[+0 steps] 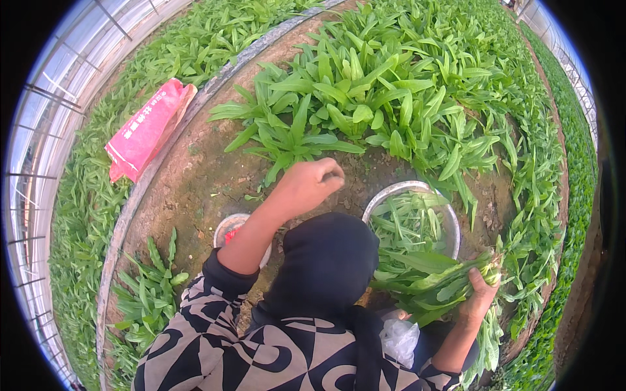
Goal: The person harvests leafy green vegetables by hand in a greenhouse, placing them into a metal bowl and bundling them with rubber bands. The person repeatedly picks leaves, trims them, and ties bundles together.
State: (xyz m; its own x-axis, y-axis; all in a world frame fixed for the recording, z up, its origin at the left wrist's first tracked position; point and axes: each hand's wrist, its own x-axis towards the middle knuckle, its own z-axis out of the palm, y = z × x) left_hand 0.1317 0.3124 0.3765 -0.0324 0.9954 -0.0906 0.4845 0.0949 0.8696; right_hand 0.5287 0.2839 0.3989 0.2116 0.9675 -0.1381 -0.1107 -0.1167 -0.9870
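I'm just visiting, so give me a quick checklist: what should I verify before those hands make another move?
1. Right hand has a grip on the leafy bunch: ok, fingers close round its stem end.
2. Left hand empty: cannot tell, its curled fingers hide the palm.
3. Round basin upright: ok, it opens upward with loose leaves inside.
4. Whole bunch over the basin: not ok, its stem end lies to the right, beyond the rim.
5. Small round container fully visible: not ok, the left forearm covers part of it.
6. Pink bag away from both hands: ok, it lies off to the left.
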